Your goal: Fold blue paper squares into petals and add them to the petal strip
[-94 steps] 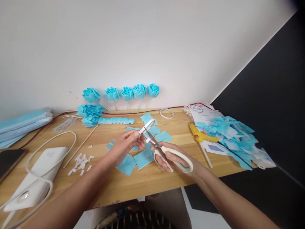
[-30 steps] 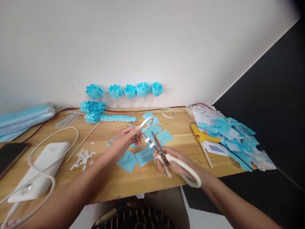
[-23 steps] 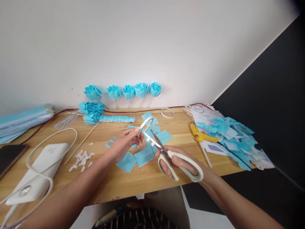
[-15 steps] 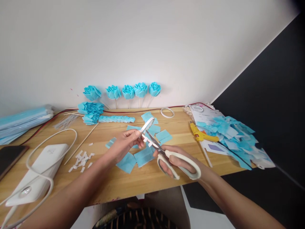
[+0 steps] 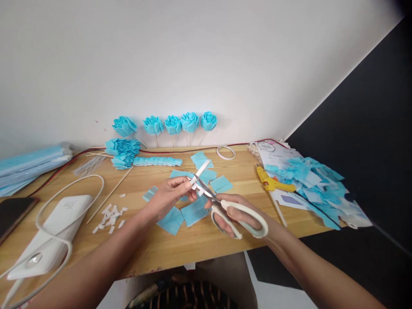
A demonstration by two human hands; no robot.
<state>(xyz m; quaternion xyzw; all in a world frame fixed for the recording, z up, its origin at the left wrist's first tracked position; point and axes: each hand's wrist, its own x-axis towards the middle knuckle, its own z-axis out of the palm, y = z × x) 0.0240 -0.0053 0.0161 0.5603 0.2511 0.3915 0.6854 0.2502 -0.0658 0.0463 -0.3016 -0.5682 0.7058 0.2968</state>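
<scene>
My left hand pinches a narrow roll of white tape, which shows nearly edge-on. My right hand has its fingers through the cream handles of a pair of scissors. The blades are slightly apart and meet the tape just by my left fingertips. Small white tape pieces cling along a blade. Under both hands lie several blue fabric squares. Cut white bits are heaped left of my left hand.
Blue fabric flowers on sticks lean at the wall. A second tape roll lies behind. To the right are a yellow glue gun and a blue scrap pile. A white power bank with a cable and a phone lie left.
The tape roll has turned from an open ring to nearly edge-on in my left hand. The scissors have shifted slightly left, their blades closer to my left fingertips.
</scene>
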